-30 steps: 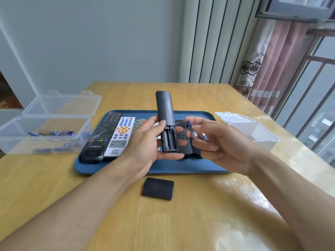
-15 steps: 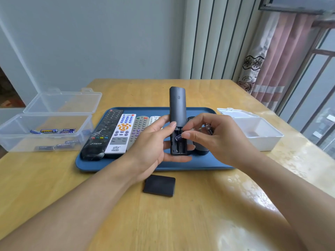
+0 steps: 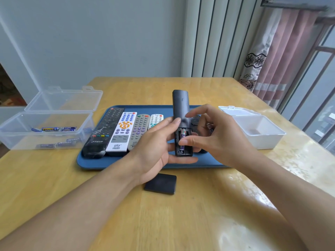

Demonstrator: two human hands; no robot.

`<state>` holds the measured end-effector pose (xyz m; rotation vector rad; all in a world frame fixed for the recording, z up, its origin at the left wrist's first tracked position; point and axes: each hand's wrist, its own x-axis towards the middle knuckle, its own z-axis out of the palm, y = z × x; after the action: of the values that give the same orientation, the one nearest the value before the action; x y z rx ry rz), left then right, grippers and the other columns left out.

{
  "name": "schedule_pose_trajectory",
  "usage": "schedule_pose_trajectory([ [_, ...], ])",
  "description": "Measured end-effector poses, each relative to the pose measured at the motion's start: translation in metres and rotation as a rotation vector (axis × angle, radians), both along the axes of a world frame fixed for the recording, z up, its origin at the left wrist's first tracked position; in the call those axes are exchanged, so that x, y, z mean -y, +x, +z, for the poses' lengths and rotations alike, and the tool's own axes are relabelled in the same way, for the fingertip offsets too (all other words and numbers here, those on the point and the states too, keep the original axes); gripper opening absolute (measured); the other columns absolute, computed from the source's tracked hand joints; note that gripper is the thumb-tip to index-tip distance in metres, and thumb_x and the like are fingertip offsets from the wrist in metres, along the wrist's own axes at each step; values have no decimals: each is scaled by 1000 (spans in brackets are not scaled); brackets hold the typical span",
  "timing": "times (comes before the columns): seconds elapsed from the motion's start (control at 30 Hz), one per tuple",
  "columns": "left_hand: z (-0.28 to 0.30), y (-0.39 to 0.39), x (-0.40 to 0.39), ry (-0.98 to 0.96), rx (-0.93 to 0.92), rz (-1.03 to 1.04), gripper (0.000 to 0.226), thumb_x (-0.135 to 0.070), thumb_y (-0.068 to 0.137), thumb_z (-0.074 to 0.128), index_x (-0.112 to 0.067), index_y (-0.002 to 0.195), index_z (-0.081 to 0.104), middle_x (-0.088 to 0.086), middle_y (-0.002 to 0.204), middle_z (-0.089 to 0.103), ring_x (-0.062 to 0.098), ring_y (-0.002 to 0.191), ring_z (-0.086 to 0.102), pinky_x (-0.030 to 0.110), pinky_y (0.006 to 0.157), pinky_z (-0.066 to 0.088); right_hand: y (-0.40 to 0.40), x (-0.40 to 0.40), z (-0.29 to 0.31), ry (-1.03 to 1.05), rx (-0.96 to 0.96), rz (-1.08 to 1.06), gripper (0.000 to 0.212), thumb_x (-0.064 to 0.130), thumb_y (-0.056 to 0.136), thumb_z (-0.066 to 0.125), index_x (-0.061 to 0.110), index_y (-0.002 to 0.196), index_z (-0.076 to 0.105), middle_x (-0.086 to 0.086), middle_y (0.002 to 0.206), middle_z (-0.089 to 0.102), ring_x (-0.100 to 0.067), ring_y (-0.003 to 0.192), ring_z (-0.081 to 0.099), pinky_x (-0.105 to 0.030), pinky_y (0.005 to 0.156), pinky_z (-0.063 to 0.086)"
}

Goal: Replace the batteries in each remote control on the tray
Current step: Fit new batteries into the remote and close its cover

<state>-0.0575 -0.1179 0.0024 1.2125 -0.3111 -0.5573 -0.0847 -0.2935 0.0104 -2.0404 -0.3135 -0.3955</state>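
Battery (image 3: 182, 137) now seated, 2nd batt (image 3: 210, 126) half-hidden by fingers (image 3: 204, 113)

Bare table (image 3: 208, 211) lies open toward the viewer, apart from a black battery cover (image 3: 160, 184). The tray (image 3: 101, 163) (remotes (image 3: 121, 132) packed left) sits between two plastic boxes (image 3: 45, 131).

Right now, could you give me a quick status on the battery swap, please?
Left hand holds black remote, compartment open. Right hand thumb pressing one battery in, spare battery in fingers. Cover on table. Nothing blocking.
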Motion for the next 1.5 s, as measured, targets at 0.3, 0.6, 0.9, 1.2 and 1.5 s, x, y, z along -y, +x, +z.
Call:
schedule_pose_trajectory([
  [0.3,-3,2,3,-35,-26,53,30,-10,103,52,-18,130,62,20,112,72,32,92,70,61,83,58,2,1,-3,-108,-13,-67,50,54,62,84,36,100,56,2,57,43,-9,54,41,-23,52,38],
  [0.6,2,11,-2,-193,-106,187,32,-3,103,47,-14,133,54,18,112,74,39,101,73,57,79,61,10,18,5,259,-223,-6,36,6,105,43,20,132,63,-1,87,55,-8,67,45,-16,67,39],
  [0.9,1,11,-1,-96,48,279,26,-3,105,45,-8,131,47,14,112,76,35,100,74,46,85,62,8,11,5,246,-98,0,21,33,81,74,18,95,67,0,76,74,-12,58,55,-24,58,43],
  [1.2,0,10,-3,-64,108,287,19,-4,103,53,-8,121,57,10,110,77,30,100,75,40,78,63,5,3,-4,62,3,72,24,5,94,67,23,107,76,6,98,78,-16,89,72,-27,76,56],
  [1.5,1,9,-2,-97,78,309,28,-1,99,56,2,126,50,13,110,76,30,97,75,39,75,63,4,3,-5,32,139,-17,12,13,89,75,18,91,64,-2,77,70,-27,67,61,-47,66,51],
])
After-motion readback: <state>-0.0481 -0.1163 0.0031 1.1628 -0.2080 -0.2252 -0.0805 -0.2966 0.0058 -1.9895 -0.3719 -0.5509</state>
